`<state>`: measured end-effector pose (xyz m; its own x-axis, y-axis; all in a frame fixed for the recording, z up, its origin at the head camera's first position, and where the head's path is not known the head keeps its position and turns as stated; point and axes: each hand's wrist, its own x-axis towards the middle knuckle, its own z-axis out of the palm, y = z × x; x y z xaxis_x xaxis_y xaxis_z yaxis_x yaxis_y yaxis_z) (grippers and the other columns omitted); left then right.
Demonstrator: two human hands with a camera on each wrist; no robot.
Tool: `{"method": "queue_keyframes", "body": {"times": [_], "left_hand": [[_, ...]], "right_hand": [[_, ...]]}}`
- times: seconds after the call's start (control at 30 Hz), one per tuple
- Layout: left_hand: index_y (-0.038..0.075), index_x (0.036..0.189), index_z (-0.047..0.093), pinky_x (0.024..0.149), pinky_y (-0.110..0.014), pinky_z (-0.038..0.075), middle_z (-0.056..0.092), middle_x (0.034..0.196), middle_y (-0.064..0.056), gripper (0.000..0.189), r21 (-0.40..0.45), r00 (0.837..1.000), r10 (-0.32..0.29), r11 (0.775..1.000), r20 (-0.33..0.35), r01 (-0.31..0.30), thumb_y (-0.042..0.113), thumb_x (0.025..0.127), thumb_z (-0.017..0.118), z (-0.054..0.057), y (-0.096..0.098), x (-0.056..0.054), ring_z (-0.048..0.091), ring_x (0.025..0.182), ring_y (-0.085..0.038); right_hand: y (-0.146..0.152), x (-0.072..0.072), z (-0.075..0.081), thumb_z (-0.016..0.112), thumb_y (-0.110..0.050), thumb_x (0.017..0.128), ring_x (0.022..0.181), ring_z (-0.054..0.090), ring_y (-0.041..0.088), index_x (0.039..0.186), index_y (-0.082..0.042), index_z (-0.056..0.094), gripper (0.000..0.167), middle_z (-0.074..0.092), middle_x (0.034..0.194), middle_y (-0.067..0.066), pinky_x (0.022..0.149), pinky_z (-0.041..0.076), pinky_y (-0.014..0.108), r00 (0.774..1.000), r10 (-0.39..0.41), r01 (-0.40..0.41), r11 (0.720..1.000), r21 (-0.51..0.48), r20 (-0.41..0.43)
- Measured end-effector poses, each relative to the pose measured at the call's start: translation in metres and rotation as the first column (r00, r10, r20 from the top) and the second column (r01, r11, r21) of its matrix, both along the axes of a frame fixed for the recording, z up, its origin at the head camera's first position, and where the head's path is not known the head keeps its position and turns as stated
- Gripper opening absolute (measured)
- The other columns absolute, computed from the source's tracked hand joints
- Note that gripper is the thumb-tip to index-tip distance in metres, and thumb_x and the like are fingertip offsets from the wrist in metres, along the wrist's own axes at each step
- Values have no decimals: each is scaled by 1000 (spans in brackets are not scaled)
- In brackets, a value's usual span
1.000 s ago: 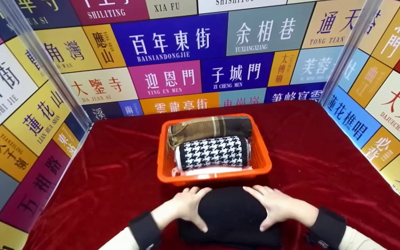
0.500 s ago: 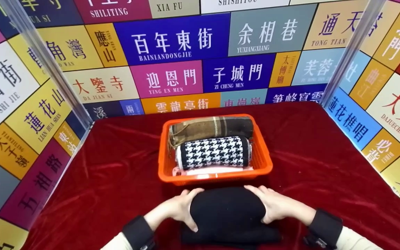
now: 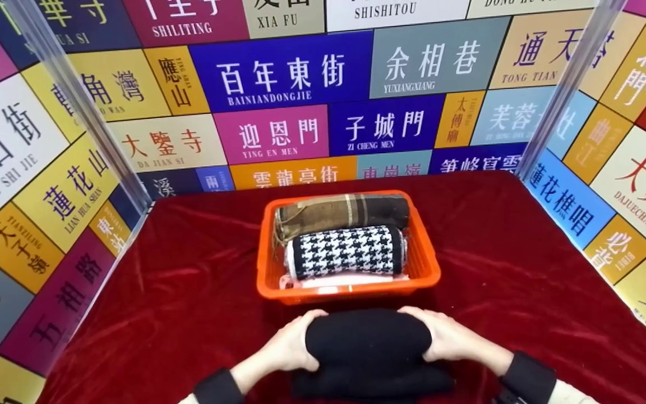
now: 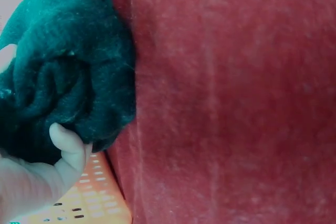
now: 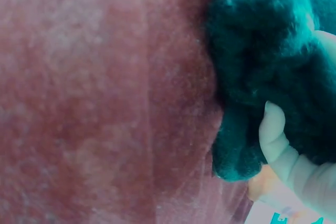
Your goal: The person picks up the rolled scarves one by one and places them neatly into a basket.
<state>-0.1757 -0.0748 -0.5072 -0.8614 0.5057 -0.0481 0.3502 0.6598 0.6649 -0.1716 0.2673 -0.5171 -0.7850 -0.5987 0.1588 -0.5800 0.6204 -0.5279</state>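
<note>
In the head view a black cloth (image 3: 368,342), partly rolled up, lies in front of an orange basket, with a flatter part (image 3: 379,384) towards me. My left hand (image 3: 292,343) grips the roll's left end, thumb on the near side. At the right end my right hand (image 3: 452,336) holds it the same way. The left wrist view shows fuzzy, coiled layers of the cloth (image 4: 68,82) at that end, with fingers of the left hand (image 4: 37,184) curled against it. In the right wrist view the right hand (image 5: 299,174) presses into the folds of the cloth (image 5: 252,72).
The orange basket (image 3: 432,261) stands just beyond the roll. Inside are a rolled brown plaid scarf (image 3: 323,216), a black-and-white houndstooth roll (image 3: 348,252) and something pale pink (image 3: 351,279). Red velvet (image 3: 199,269) covers the table, and printed panels (image 3: 278,73) wall it in.
My left hand has shifted slightly left, and both hands have closed in on the ends of the roll. The roll looks thicker and more rounded; the basket stays put.
</note>
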Motion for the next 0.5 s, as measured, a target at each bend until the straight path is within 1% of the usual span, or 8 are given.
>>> {"method": "queue_keyframes", "body": {"times": [0.13, 0.23, 0.3, 0.37, 0.43, 0.5], "left_hand": [[23, 125, 45, 76, -37, 46, 60, 110, -8, 89, 35, 1000, 2, 999, -14, -2, 7, 44, 78, 9, -5, -1, 58, 92, -25], [22, 130, 42, 73, -35, 46, 61, 110, -11, 93, 79, 1000, 18, 997, -10, -17, 6, 46, 76, 19, -9, 0, 57, 88, -23], [22, 136, 37, 74, -35, 46, 60, 111, -15, 98, 121, 1000, 28, 992, -1, -28, 5, 47, 75, 29, -11, 3, 56, 88, -23], [21, 140, 32, 74, -36, 46, 59, 111, -19, 102, 158, 999, 48, 986, -3, -47, 5, 48, 74, 41, -14, 6, 56, 87, -23], [20, 142, 28, 75, -37, 47, 58, 115, -19, 105, 194, 997, 71, 979, -14, -67, 5, 48, 74, 55, -16, 7, 56, 88, -23], [19, 143, 26, 80, -38, 46, 55, 120, -18, 107, 232, 995, 98, 969, -33, -88, 6, 48, 73, 70, -19, 6, 56, 94, -24]], "right_hand": [[0, -3, 7, 73, -7, 47, 97, 56, 10, 128, -24, 48, 87, 59, 114, -7, 79, 47, 31, 1000, 6, -7, 1000, -26, -10], [0, -2, 21, 73, -7, 48, 94, 56, 9, 130, -23, 49, 86, 59, 116, -6, 76, 47, 30, 1000, 0, -1, 999, -33, -17], [1, -1, 34, 73, -7, 50, 91, 57, 8, 131, -22, 48, 85, 60, 117, -4, 74, 47, 28, 1000, -5, 4, 999, -31, -14], [0, 0, 51, 73, -7, 52, 91, 57, 8, 132, -21, 48, 85, 59, 118, -3, 74, 47, 28, 1000, -5, 4, 1000, -29, -21], [-1, -1, 69, 72, -6, 53, 92, 56, 9, 133, -18, 48, 84, 59, 120, -1, 76, 48, 29, 999, -5, 4, 999, -32, -32], [-2, -4, 88, 71, -5, 55, 89, 57, 10, 134, -16, 47, 84, 58, 121, 2, 74, 48, 30, 999, -11, 10, 999, -36, -38]]}}
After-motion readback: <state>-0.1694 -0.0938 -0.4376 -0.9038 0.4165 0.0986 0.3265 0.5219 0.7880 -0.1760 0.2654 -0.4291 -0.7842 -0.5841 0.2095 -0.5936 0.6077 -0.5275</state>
